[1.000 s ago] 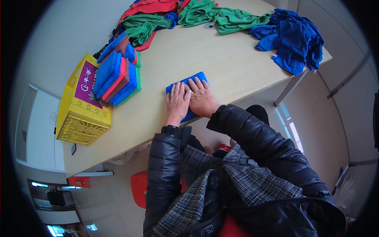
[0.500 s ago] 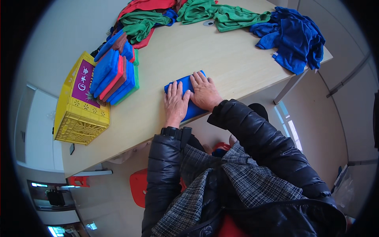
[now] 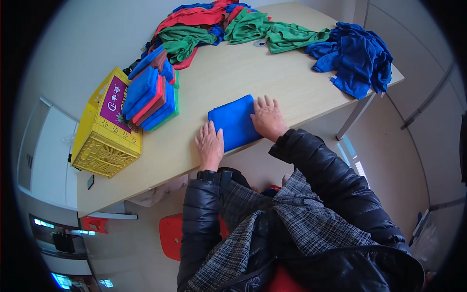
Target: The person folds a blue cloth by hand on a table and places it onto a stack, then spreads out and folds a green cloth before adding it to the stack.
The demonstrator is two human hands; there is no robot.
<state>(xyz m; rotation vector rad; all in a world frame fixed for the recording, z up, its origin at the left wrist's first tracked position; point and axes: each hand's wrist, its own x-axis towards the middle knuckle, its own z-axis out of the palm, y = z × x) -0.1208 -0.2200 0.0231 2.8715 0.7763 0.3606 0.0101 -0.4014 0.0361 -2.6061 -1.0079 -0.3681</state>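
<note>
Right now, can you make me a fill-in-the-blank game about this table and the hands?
1. Both hands, left hand and right hand, press flat on a folded cloth coloured ____.
2. The stack of folded cloths leans on a plastic crate coloured ____.
3. The loose blue cloth pile lies at the table's far ____ corner.

Missing words: blue; yellow; right

A light wooden table [image 3: 219, 82] on a grey metal leg [image 3: 354, 117] stands against a plain pale wall [image 3: 73, 44] — the floor [image 3: 389, 160] below is smooth and beige-grey. A red chair seat [image 3: 171, 238] shows under the table's near edge. At the lower left, a dark glossy surface [image 3: 58, 238] catches bluish-white reflections of strip lights — daylight-bright, even lighting fills the room.
</note>
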